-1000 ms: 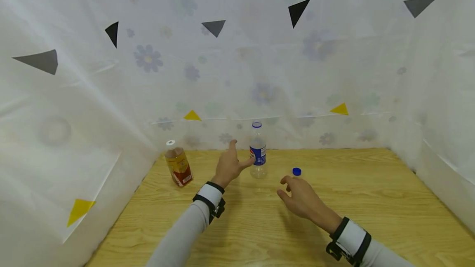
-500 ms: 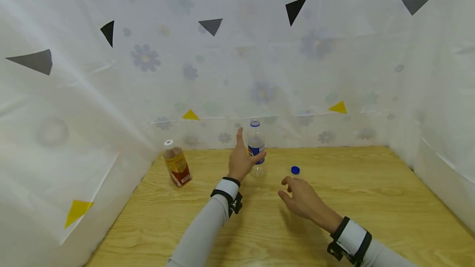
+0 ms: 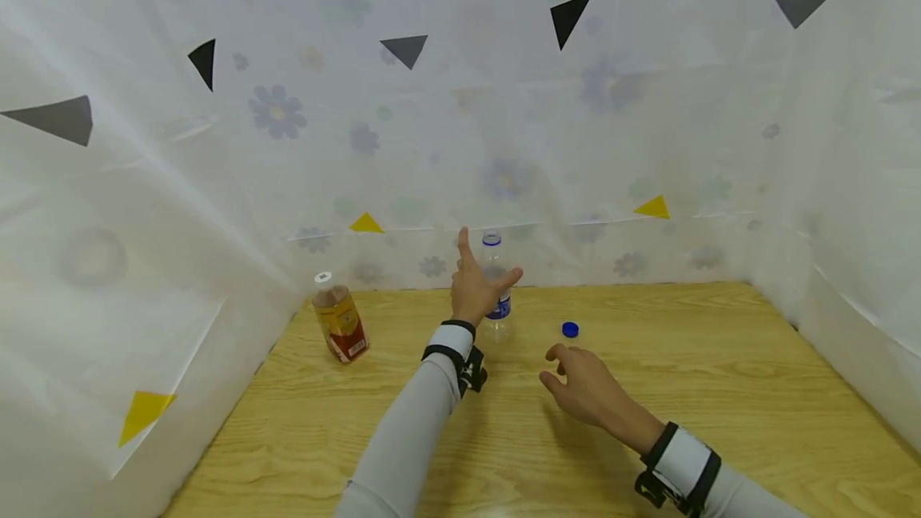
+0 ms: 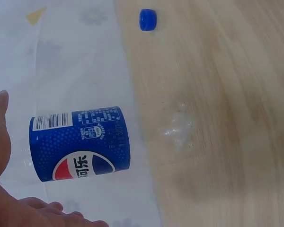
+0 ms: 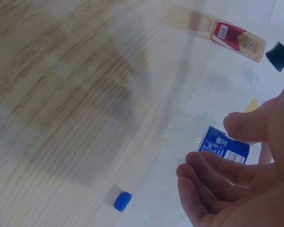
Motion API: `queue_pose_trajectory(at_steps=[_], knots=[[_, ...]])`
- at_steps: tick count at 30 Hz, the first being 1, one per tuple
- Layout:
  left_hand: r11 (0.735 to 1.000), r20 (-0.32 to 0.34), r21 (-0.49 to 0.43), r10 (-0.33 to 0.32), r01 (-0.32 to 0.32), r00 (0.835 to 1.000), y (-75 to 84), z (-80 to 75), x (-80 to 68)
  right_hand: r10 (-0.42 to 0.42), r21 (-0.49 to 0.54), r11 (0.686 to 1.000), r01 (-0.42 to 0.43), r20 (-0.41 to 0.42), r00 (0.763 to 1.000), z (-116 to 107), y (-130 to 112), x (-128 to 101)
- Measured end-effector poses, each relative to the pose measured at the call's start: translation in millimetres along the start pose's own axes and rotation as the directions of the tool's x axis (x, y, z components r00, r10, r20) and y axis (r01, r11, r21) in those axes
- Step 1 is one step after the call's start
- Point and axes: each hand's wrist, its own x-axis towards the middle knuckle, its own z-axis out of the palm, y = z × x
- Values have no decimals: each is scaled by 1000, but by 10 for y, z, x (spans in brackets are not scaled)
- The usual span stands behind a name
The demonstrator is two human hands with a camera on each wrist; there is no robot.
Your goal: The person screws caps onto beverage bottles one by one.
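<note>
A clear plastic bottle with a blue label stands uncapped near the back of the table. My left hand is right at it, thumb and fingers spread wide on its near side; whether the skin touches the plastic I cannot tell. Behind that hand part of the label is hidden in the head view. My right hand hovers over the wood with loosely bent fingers and nothing in them. Just beyond its fingertips lies a blue bottle cap, also visible in the right wrist view.
To the left stands a capped bottle of amber drink with a yellow and red label. The wooden table meets white flower-printed sheeting at the back and sides.
My left hand has moved right and forward, from beside the clear bottle to in front of it. My right hand has stayed nearly still.
</note>
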Motion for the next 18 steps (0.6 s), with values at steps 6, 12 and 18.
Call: queue_pose_trajectory(at_steps=[6,12,18], knots=[[999,25,-17,-49,50,998,18,-26,8,-3,-3,1000,3,4,1000,12,-26,2],[1000,39,-14,-25,25,999,43,-65,-26,-1,3,1000,1,8,1000,24,-30,2],[1000,46,-19,5,-4,999,8,-59,-33,2,-1,1000,-2,16,1000,44,-22,1]])
